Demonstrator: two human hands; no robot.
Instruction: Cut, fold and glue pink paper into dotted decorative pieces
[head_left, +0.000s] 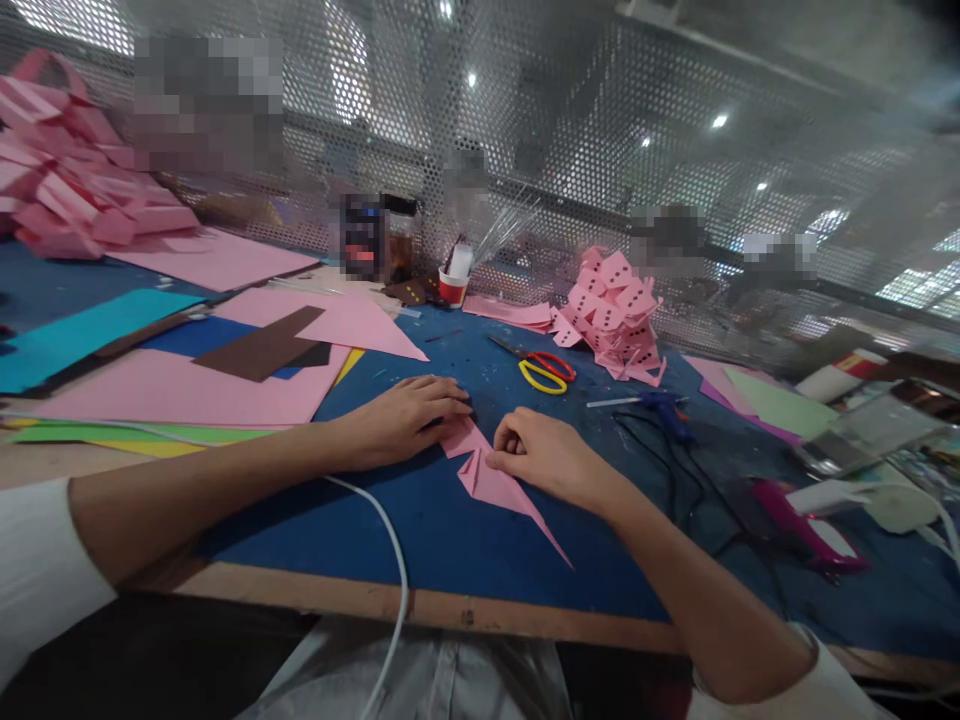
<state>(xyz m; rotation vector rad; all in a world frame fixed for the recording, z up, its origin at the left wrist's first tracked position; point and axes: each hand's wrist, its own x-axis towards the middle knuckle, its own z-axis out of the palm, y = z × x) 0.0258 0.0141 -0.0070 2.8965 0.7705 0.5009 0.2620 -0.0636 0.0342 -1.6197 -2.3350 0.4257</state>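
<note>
A folded pink paper [499, 487] lies on the blue tabletop [337, 545], with pleats near its middle and a long thin point toward the table's front. My left hand [416, 415] rests palm down at its upper left end, fingers stretched out and lying over the paper. My right hand [551, 455] has its fingers curled in, thumb and forefinger closed on the paper's right edge. The part of the paper under my left fingers is hidden. Just beyond my hands lie scissors [546, 372] with one red and one yellow handle.
Coloured sheets [187, 385] are stacked at left, below a heap of pink strips [82, 180]. Dotted pink pieces [611, 310] are piled at the back. A blue glue gun [667, 412] with its black cord lies at right, near a magenta device [810, 525]. A white cable [394, 545] crosses the front edge.
</note>
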